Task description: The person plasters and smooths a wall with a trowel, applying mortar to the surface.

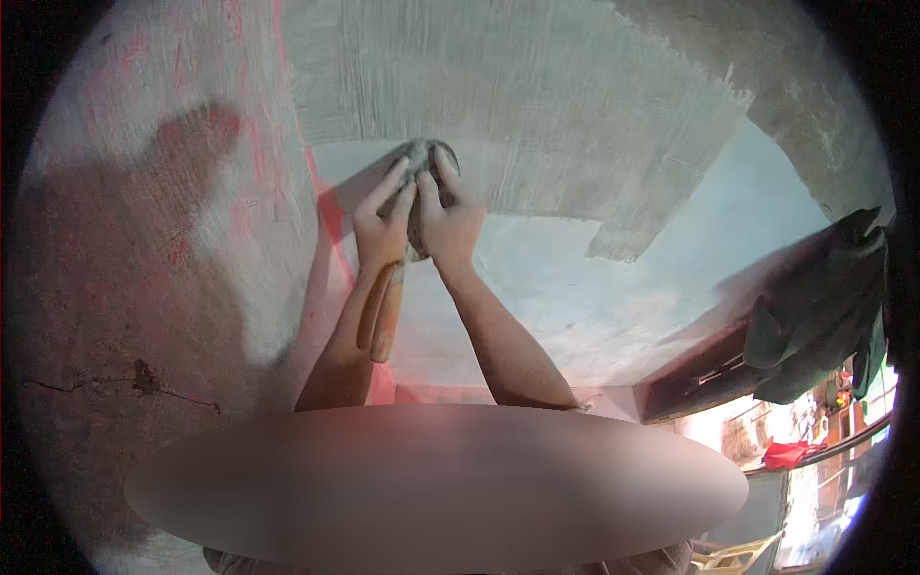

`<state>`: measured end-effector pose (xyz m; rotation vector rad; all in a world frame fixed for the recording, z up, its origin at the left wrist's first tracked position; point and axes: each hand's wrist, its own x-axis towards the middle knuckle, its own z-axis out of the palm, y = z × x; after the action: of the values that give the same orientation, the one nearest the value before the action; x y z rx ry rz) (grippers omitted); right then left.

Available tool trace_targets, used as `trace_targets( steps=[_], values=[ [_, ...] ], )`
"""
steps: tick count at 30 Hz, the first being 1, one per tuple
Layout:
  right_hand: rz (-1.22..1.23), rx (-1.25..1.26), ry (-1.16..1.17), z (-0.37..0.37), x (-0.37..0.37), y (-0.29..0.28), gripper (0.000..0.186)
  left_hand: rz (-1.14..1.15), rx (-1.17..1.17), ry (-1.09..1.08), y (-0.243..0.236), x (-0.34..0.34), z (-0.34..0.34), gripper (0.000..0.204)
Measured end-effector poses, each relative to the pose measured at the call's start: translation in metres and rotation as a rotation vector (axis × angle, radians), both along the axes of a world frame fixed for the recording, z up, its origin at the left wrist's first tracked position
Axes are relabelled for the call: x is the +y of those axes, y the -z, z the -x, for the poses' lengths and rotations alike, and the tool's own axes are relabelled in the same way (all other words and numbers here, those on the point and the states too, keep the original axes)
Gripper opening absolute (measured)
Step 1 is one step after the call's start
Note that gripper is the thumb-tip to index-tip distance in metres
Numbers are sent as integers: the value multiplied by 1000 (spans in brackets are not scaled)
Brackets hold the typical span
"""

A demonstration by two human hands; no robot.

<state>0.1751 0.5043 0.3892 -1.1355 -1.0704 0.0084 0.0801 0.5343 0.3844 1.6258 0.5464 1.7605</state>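
there are 1 left hand (381,222) and 1 right hand (453,224), with 2 forearms (503,345). also: 1 wooden-handled tool (386,318), 1 dark hanging cloth (829,302), 1 red item (789,453).

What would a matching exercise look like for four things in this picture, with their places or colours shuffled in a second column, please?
Column one
1. Wooden handle
2. Dark cloth
3. Small cloth-like item
4. Dark rounded object

Column two
A. Bright red, at the lower right
B. Between the left hand and the right hand
C. Hanging at the far right
D. Alongside the left forearm

Right pairs: 1-D, 2-C, 3-A, 4-B.
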Motion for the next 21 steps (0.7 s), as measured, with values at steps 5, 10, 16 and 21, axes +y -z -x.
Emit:
trace_targets(
  steps=[5, 10, 16, 21],
  values=[
    [2, 115, -77, 0, -5, -13, 41, 74, 178, -60, -4, 2, -1, 42],
    [-145, -41, -5, -3, -11, -26, 41, 19, 13, -7, -5, 3, -7, 41],
    [9, 109, -94, -3, -17, -30, 42, 117, 84, 7, -13, 1, -10, 39],
    [10, 106, -68, -11, -9, -15, 41, 40, 63, 55, -1, 4, -16, 37]
  ],
)
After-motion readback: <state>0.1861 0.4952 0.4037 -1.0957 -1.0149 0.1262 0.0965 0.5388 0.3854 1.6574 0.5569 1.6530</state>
